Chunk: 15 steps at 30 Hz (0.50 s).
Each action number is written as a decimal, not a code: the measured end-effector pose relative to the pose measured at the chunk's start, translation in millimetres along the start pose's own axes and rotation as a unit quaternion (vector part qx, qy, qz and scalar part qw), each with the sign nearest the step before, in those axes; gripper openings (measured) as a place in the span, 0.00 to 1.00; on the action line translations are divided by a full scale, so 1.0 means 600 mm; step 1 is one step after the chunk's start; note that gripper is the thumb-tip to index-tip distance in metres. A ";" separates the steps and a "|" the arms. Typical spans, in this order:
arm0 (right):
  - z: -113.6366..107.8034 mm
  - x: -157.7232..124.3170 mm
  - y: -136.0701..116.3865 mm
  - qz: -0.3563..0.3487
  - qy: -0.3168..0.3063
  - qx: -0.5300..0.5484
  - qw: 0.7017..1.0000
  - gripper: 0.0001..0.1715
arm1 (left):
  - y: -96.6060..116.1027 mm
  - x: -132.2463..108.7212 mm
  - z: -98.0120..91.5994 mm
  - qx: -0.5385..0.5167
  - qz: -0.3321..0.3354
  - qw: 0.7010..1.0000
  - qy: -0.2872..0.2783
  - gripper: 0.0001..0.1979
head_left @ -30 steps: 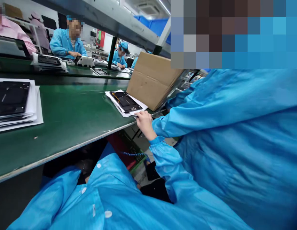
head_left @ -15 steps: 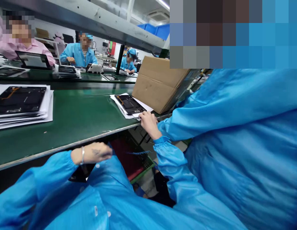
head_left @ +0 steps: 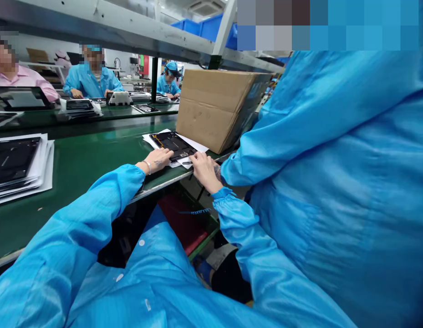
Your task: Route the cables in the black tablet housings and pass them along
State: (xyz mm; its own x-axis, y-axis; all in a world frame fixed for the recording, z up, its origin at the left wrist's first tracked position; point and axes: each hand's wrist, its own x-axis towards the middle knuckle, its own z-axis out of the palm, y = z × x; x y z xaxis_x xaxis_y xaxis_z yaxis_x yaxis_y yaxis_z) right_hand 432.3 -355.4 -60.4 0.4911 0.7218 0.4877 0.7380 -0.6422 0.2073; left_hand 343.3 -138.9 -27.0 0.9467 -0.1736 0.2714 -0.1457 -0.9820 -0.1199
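A black tablet back panel (head_left: 173,142) with an orange flex cable lies on white paper sheets (head_left: 148,139) near the bench's front edge. My left hand (head_left: 159,159) rests at the panel's near left side, its fingers curled over the edge. At the near right corner, my right hand (head_left: 205,171) has its fingers bent together against the panel; the exact grip of the fingertips is hidden. A small dark strip (head_left: 187,163) shows on the paper between my hands.
A cardboard box (head_left: 211,107) stands right behind the panel. Close on my right is a person in a blue coat (head_left: 320,182). More panels on paper (head_left: 13,159) are stacked at left on the green bench (head_left: 91,150). A red surface (head_left: 184,223) lies below.
My left hand has come up from above my lap to the panel's near left edge. My right hand stays by the corner. The view has shifted to the right.
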 end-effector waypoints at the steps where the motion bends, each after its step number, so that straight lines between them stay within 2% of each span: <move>1: 0.004 0.002 0.004 -0.006 0.000 0.000 1.000 0.18 | 0.001 0.002 0.003 0.003 0.003 1.000 0.002 0.18; 5: 0.017 0.004 0.016 -0.021 0.004 0.000 1.000 0.09 | 0.003 0.003 0.007 0.006 0.013 1.000 0.009 0.17; 9: 0.028 0.004 0.018 -0.021 0.020 0.012 1.000 0.19 | 0.004 0.004 0.001 -0.002 0.024 0.999 0.022 0.16; 11: 0.032 0.003 0.014 -0.024 0.031 0.024 0.999 0.18 | 0.008 0.011 -0.006 -0.009 0.012 0.999 0.041 0.15; 14: 0.038 0.003 0.004 -0.027 0.049 0.048 0.997 0.09 | 0.023 0.032 -0.013 -0.024 -0.021 0.997 0.075 0.17; 15: 0.041 0.003 0.001 -0.025 0.056 0.056 0.997 0.09 | 0.029 0.041 -0.013 -0.031 -0.025 0.996 0.077 0.18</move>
State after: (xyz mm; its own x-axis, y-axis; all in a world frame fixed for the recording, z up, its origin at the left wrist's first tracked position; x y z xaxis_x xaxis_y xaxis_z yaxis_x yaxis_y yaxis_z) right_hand 444.7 -348.1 -80.3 0.4026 0.7144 0.5723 0.8105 -0.5688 0.1399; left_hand 361.6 -160.8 -15.3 0.8985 -0.1296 0.4194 -0.1219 -0.9915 -0.0454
